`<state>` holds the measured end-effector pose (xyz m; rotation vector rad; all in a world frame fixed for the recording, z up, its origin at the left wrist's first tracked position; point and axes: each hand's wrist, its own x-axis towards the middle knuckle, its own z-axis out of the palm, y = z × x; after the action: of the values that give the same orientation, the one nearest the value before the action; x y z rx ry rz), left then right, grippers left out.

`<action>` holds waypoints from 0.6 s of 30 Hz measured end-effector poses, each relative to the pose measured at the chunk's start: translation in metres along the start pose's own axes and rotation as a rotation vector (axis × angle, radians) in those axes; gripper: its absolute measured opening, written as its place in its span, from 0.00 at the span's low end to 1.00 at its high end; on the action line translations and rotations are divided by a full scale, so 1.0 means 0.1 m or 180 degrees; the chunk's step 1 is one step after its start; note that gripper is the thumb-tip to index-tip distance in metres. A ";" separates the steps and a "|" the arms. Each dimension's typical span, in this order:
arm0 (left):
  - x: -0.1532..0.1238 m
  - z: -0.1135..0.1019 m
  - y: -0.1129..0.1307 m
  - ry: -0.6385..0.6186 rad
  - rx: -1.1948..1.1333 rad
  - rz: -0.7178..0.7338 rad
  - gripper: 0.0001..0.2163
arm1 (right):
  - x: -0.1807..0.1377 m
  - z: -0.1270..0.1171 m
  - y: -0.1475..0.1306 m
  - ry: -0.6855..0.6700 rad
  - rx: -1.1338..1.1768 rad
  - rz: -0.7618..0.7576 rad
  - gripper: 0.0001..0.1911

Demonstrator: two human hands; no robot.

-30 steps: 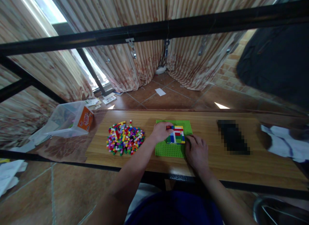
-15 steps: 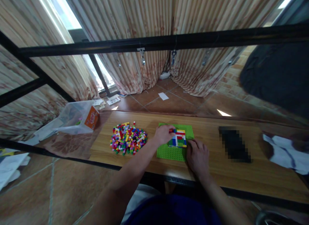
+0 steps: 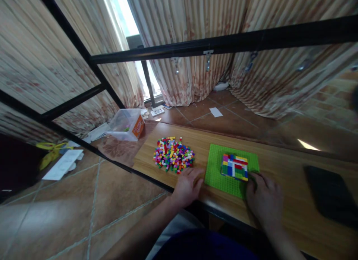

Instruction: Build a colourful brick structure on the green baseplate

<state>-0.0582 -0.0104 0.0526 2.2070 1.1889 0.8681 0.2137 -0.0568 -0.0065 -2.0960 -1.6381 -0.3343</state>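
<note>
A green studded baseplate (image 3: 223, 183) lies on the wooden table. On it sits a flat rectangular build of small toy bricks (image 3: 235, 167) in red, white, blue, yellow, green and pink. My left hand (image 3: 188, 187) hovers just left of the baseplate, below the brick pile; its thumb and fingers are apart with nothing visible between them. At the plate's right edge, my right hand (image 3: 264, 196) holds on with curled fingers, close to the build's lower right corner. A heap of loose toy bricks (image 3: 173, 155) in many colours lies left of the plate.
A clear plastic box (image 3: 123, 127) with an orange label stands beyond the table's left end. A dark flat object (image 3: 330, 195) lies on the table (image 3: 285, 159) at right. A black metal bar (image 3: 195, 47) crosses behind, before striped curtains (image 3: 187, 18).
My left hand has left the brick build and moved left and nearer to me, off the plate. My right hand stays at the plate's edge. The view has turned left.
</note>
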 end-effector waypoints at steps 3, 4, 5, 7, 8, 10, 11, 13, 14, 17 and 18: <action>-0.16 -0.21 -0.23 0.0473 0.0247 -0.0356 0.09 | -0.01 0.03 0.03 -0.0008 -0.0041 -0.0024 0.19; -0.20 -0.27 -0.31 0.0630 0.0348 -0.0484 0.08 | -0.01 0.03 0.04 -0.0009 -0.0053 -0.0032 0.20; -0.23 -0.34 -0.39 0.0774 0.0441 -0.0607 0.08 | -0.01 0.03 0.04 -0.0007 -0.0063 -0.0041 0.20; -0.28 -0.46 -0.54 0.1030 0.0632 -0.0857 0.07 | -0.01 0.02 0.03 0.0000 -0.0073 -0.0057 0.21; -0.30 -0.51 -0.60 0.1112 0.0723 -0.0973 0.06 | -0.01 0.01 0.03 0.0004 -0.0081 -0.0060 0.21; -0.35 -0.58 -0.70 0.1148 0.0876 -0.1166 0.06 | -0.01 0.00 0.02 0.0003 -0.0108 -0.0067 0.22; -0.37 -0.60 -0.73 0.1105 0.0932 -0.1232 0.07 | -0.01 -0.01 0.02 0.0006 -0.0121 -0.0068 0.22; -0.39 -0.61 -0.76 0.0974 0.1017 -0.1310 0.10 | -0.01 -0.02 0.02 0.0013 -0.0129 -0.0091 0.22; -0.40 -0.60 -0.77 0.0912 0.1044 -0.1332 0.11 | -0.01 -0.02 0.02 0.0012 -0.0134 -0.0104 0.22; -0.36 -0.56 -0.74 0.0787 0.1059 -0.1401 0.10 | 0.00 -0.02 0.01 0.0015 -0.0169 -0.0135 0.22; -0.34 -0.54 -0.72 0.0765 0.1037 -0.1424 0.09 | 0.00 -0.02 0.01 0.0017 -0.0173 -0.0149 0.21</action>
<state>-0.1514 0.0037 0.0313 1.9759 1.9653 0.8054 0.2153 -0.0581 -0.0046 -2.0970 -1.6950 -0.4034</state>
